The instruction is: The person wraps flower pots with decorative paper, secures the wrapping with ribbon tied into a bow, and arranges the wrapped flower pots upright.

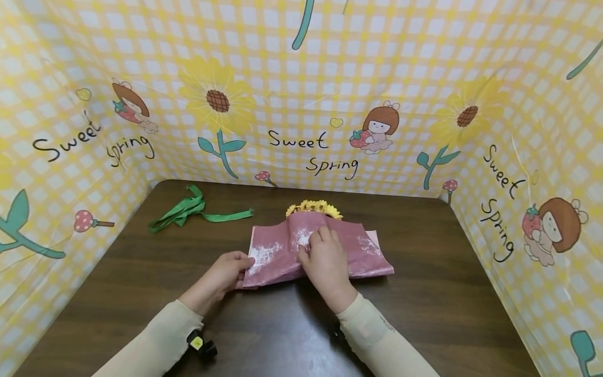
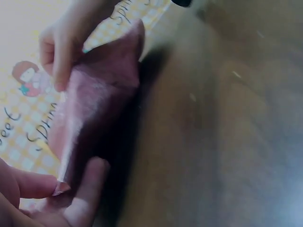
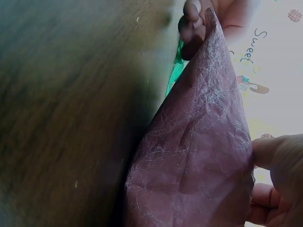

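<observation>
A sheet of dusky pink wrapping paper [image 1: 273, 262], with white creased patches, lies folded over a bunch of yellow flowers [image 1: 314, 208]. Only the flower heads show above its top edge; the rest is hidden. My left hand [image 1: 232, 269] pinches the paper's left edge between thumb and fingers, seen close up in the left wrist view on the paper corner [image 2: 61, 188]. Over the middle of the paper, my right hand [image 1: 327, 264] grips a raised part with curled fingers. In the right wrist view, the right thumb [image 3: 272, 150] lies against the paper's edge.
A bundle of green ribbon [image 1: 183, 210] lies at the back left of the dark wooden table [image 1: 282, 324], one strip stretching toward the flowers. Yellow checked cloth [image 1: 301, 94] walls the table at the back and both sides.
</observation>
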`<state>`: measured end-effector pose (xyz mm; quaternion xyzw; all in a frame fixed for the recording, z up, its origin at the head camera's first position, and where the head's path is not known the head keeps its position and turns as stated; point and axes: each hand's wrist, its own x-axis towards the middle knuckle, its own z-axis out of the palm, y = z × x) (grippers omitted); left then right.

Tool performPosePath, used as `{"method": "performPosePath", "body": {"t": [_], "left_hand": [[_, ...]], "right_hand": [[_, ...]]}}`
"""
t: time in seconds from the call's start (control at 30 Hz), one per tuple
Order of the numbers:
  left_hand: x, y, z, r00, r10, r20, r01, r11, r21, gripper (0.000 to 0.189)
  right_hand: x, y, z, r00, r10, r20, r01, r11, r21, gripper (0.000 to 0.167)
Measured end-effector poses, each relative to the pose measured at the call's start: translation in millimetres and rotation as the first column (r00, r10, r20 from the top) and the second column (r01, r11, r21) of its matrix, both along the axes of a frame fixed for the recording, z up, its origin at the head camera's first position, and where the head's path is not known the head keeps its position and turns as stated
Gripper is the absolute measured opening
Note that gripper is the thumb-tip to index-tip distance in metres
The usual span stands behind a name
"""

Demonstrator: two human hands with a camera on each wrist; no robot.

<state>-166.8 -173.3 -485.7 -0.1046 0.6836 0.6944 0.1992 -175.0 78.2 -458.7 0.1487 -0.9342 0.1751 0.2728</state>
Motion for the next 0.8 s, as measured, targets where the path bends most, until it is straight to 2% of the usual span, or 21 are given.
{"method": "performPosePath", "body": {"t": [0.13,0.27,0.4,0.53,0.7,0.8], "left_hand": [[-0.9,6.4,11.4,0.999,0.006,-0.038,-0.006,1.000,-0.005,0.014],[0.4,16.0,19.4,0.997,0.040,-0.060,-0.037,0.998,0.057,0.014],[2.0,24.0,25.2,0.995,0.060,-0.075,-0.050,0.990,0.129,0.014],[2.5,28.4,28.9,0.995,0.054,-0.089,-0.037,0.983,0.177,0.013],[1.9,33.1,33.1,0.995,0.044,-0.092,-0.024,0.978,0.205,0.015],[0.9,37.9,37.0,0.994,0.043,-0.104,-0.024,0.982,0.186,0.016]], "right_hand": [[-0.3,0.3,-0.4,1.000,-0.001,-0.006,0.001,1.000,-0.004,0.028],[-0.8,-0.1,-1.5,1.000,-0.009,-0.008,0.009,1.000,0.005,0.029],[0.0,-1.1,-1.7,1.000,-0.010,-0.004,0.010,1.000,0.007,0.029],[0.0,-1.5,-1.6,1.000,-0.007,-0.008,0.007,1.000,0.007,0.029],[-1.9,-0.8,-3.1,0.999,-0.006,-0.040,0.007,1.000,0.019,0.030],[-2.4,-0.3,-3.6,0.998,-0.011,-0.057,0.013,1.000,0.023,0.031]]}}
